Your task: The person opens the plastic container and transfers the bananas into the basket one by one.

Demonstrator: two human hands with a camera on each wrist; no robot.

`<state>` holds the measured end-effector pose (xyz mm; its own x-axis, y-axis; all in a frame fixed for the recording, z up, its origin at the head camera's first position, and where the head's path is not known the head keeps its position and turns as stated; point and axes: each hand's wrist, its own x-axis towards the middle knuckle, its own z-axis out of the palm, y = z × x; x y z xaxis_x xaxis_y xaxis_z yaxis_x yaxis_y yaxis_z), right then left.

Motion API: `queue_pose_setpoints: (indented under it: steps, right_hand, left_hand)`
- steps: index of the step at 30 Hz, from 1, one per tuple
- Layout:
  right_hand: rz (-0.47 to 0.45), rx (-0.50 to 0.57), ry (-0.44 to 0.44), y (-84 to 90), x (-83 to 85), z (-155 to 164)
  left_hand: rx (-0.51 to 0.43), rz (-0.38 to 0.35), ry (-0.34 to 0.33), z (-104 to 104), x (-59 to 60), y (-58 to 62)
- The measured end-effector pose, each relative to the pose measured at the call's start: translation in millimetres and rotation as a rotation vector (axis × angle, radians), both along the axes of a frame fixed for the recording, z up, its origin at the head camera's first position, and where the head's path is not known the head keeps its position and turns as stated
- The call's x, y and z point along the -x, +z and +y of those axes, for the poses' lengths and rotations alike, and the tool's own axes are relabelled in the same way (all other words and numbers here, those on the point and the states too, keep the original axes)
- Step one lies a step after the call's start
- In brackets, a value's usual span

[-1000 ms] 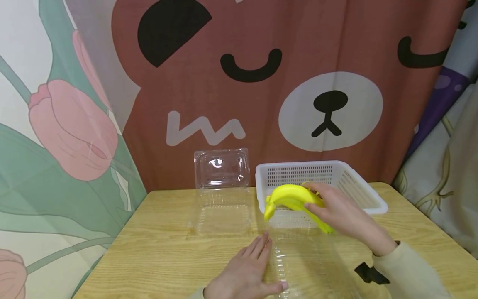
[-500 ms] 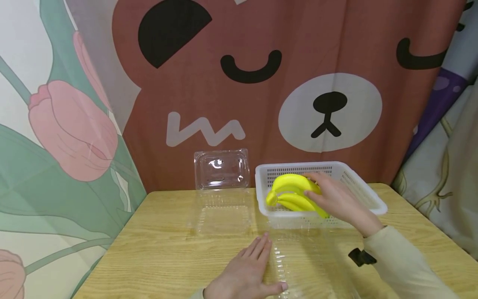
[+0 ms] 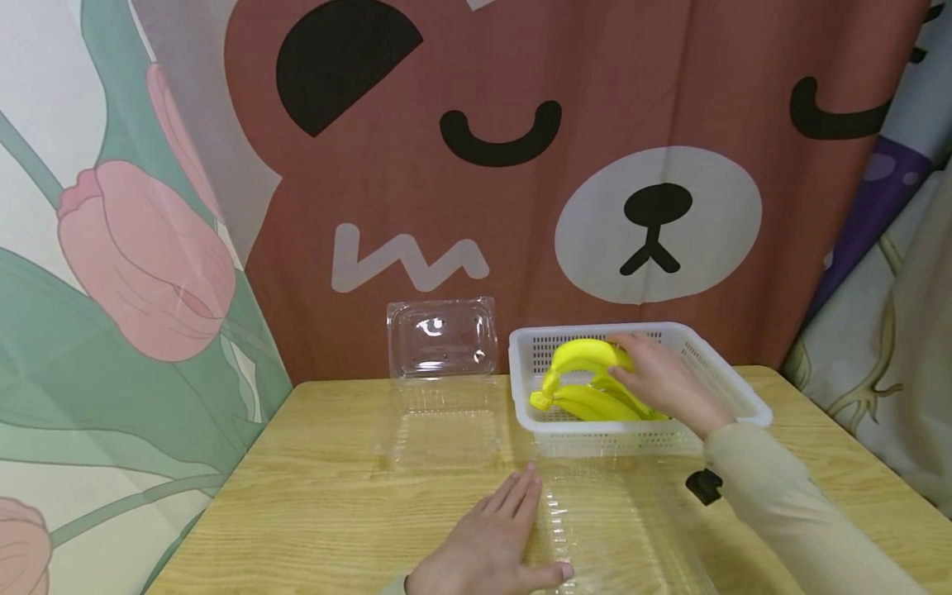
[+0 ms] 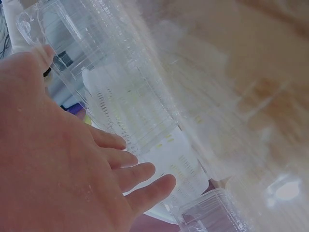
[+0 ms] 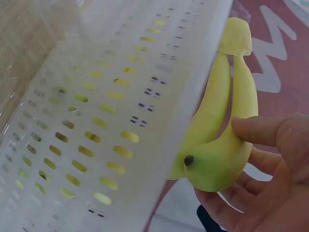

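Note:
In the head view my right hand (image 3: 658,376) is inside the white basket and holds a yellow banana bunch (image 3: 587,354) by its upper banana. The right wrist view shows the thumb on one side of that banana bunch (image 5: 245,92) and the fingers behind it. Lower bananas of the bunch lie within the basket (image 3: 524,413); yellow shows through the slots of the basket wall (image 5: 159,111). My left hand (image 3: 483,537) lies with straight fingers along the left edge of a clear plastic container (image 3: 561,512), its thumb touching the edge.
A second clear container (image 3: 446,438) stands with its lid (image 3: 442,339) raised, left of the basket at the back of the wooden table (image 3: 297,496). A printed curtain (image 3: 513,240) hangs right behind the table. A black device (image 3: 702,487) is at the right wrist.
My right hand has carried the banana bunch back and down from above the basket's front rim to inside the basket. My left hand has stayed in place.

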<state>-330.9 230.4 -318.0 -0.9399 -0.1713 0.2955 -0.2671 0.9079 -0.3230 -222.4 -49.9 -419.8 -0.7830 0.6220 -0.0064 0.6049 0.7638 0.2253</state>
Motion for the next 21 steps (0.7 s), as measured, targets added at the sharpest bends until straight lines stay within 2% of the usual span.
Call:
queue_pose_setpoints:
  steps: [12, 21]
  right_hand:
    - [-0.025, 0.021, 0.011, -20.7, 24.0, 4.2]
    - [-0.053, 0.004, -0.021, -32.7, 37.5, 1.4]
  left_hand:
    - [-0.007, 0.008, -0.002, -0.2, 0.4, -0.7]
    - [-0.020, 0.019, -0.007, -0.4, -0.1, -0.8]
